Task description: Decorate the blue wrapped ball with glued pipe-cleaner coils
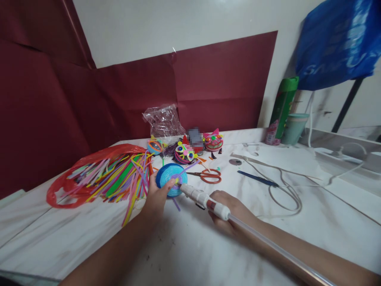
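Note:
My left hand (158,191) grips a round blue coil of pipe cleaners (166,174) by its lower left edge, the thumb lying across its face. A purple pipe cleaner (190,165) crosses the middle of the coil, with a small yellow piece near the centre. In my right hand (228,206) is a white hot glue gun (202,199), with a long clear glue stick (274,246) running out of its back. The nozzle points at the coil's centre, close to my left thumb; I cannot tell whether it touches.
Left lies a red plastic bag (59,198) of colourful pipe cleaners (119,174). Behind are orange-handled scissors (210,176), a cat-faced craft (185,153), a pink one (213,141) and clear wrapping (163,121). At right are a dark blue cutter (257,178), a white cord (285,208) and a green can (282,111).

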The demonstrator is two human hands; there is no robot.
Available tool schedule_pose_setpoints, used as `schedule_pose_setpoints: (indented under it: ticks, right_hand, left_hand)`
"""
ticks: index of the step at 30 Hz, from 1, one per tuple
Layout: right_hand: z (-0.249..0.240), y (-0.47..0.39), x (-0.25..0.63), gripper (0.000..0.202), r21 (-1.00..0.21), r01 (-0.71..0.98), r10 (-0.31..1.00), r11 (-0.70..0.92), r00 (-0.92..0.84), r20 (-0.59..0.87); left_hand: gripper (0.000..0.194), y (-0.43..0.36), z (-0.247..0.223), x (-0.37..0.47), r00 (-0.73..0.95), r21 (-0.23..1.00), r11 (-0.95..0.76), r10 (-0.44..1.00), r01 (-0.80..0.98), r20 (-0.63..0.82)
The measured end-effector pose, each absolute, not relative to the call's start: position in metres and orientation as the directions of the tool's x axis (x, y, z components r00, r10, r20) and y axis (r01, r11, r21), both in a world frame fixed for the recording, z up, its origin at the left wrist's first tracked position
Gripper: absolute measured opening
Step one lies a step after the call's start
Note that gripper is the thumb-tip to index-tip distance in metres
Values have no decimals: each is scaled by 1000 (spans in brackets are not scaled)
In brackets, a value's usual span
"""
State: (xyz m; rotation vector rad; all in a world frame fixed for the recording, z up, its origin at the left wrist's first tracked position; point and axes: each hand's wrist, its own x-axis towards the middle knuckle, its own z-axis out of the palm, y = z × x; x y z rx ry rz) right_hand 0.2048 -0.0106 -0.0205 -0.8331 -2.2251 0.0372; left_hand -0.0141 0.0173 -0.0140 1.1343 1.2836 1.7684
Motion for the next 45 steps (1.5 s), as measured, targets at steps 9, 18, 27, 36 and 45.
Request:
schedule_pose_setpoints:
  ticks: [9,18,27,36,45]
  right_hand:
    - [-21,-10,203,13,-268,579,590,770,-486,645]
    - [-18,-8,207,12,-246,556,556,794,-501,664]
    - [-18,-12,204,11,-271,601,608,752,-474,637]
    - [-12,-11,207,14,-283,604,629,745,-496,598]
    - [-17,-11,205,11,-258,550,560,794,-499,661]
  left_hand:
    - [64,17,-14,-14,-374,968,-251,900,-25,224]
    - [65,16,-12,-14,-380,972,-235,901,-22,209]
    - [66,17,-13,-15,-382,967,-252,897,-34,221]
    - [69,18,-14,-16,-358,973,-231,909,-9,212]
    - [67,15,-8,-14,-375,968,-246,903,-51,210]
